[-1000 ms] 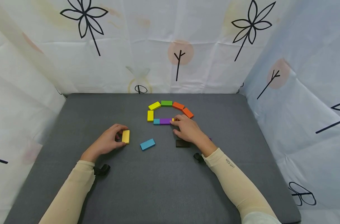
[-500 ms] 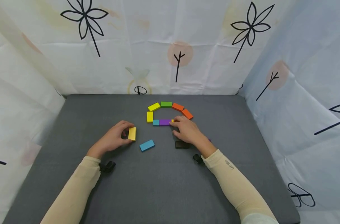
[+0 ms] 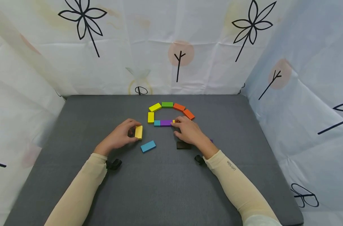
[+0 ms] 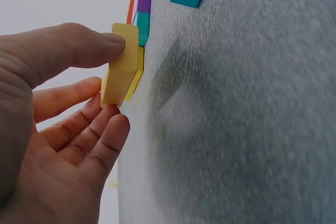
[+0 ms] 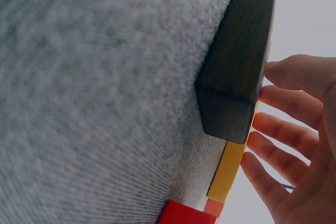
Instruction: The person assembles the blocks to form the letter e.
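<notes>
My left hand [image 3: 120, 135] pinches a pale yellow wooden block [image 3: 139, 132] between thumb and fingers. In the left wrist view, this block [image 4: 124, 51] is held above the grey surface. My right hand [image 3: 189, 130] is at the near row of a ring of blocks, its fingertips by the right end of a purple block [image 3: 166, 123] and an orange-yellow block [image 3: 173, 121], mostly hidden by the hand. Left of the purple one is a teal block [image 3: 157, 123]. In the right wrist view, the right fingers [image 5: 286, 129] are fairly straight, the thumb apart from them.
Yellow [image 3: 150, 117], green [image 3: 167, 104] and orange [image 3: 179, 107] blocks form the ring's far side. A loose blue block [image 3: 148, 146] lies between the hands. A dark block [image 3: 184, 145] lies below the right hand, and a red block [image 5: 186, 213] shows in the right wrist view.
My left hand has carried the pale yellow block to the right and slightly away from me, nearer the ring. My right hand has stayed in place at the row.
</notes>
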`<state>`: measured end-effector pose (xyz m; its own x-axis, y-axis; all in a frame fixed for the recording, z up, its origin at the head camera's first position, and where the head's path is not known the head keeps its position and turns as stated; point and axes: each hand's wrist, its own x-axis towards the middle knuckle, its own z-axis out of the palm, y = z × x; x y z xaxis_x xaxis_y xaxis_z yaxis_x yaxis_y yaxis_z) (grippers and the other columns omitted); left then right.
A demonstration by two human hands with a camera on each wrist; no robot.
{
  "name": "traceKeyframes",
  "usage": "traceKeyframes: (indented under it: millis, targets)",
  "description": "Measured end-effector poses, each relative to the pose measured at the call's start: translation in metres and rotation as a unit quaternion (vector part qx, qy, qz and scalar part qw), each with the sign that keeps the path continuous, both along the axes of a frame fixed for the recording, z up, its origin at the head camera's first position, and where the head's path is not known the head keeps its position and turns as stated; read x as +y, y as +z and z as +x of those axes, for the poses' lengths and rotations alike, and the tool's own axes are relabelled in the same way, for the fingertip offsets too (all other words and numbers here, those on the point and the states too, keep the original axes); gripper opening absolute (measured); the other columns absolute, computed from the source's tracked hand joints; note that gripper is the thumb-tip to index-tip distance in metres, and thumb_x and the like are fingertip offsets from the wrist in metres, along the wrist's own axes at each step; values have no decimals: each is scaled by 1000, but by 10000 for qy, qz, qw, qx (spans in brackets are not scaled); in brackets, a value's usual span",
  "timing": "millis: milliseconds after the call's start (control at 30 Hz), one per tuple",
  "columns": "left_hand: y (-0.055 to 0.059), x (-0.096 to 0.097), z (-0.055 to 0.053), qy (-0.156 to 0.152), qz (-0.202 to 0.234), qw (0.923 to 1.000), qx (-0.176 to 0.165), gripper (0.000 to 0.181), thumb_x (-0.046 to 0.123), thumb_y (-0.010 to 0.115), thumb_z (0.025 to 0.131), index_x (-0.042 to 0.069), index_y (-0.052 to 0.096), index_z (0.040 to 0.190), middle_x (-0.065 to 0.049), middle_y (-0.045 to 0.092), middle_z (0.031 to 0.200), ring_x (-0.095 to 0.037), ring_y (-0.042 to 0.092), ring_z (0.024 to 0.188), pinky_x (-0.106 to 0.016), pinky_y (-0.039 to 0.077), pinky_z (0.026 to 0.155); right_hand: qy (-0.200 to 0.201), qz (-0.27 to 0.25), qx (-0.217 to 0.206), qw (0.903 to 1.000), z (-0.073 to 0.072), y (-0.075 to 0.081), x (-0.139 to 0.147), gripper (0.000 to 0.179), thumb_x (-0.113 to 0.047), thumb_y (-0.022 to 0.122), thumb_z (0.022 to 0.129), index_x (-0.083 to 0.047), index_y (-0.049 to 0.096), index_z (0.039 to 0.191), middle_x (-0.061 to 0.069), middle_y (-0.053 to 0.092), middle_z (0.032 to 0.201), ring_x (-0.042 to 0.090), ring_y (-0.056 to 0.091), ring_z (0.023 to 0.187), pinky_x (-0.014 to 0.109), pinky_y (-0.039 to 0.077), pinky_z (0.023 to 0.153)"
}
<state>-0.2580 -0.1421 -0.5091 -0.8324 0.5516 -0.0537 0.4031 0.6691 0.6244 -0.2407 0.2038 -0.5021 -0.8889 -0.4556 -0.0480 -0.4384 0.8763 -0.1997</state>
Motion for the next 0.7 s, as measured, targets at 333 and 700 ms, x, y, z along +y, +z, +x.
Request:
traceKeyframes:
  millis: [333,700]
  targets:
    - [-2,14,-10,27,-18,10000,-91,59,11,85,95,3,61,148,-14,54,145,-31,59,112,-50,55,96,0,11,32,10000,0,0,0,49,-28,73,107,-17,65,153,7,58,147,25,53,134,44,55,99]
    - [-5,24,-18,-73,52,9999,-118,57,10,85,95,2,62,147,-15,53,144,-31,58,110,-50,53,95,27,-33,54,10000,-1,-1,0,49,-28,73,107,-16,65,153,7,58,147,25,52,134,44,55,100]
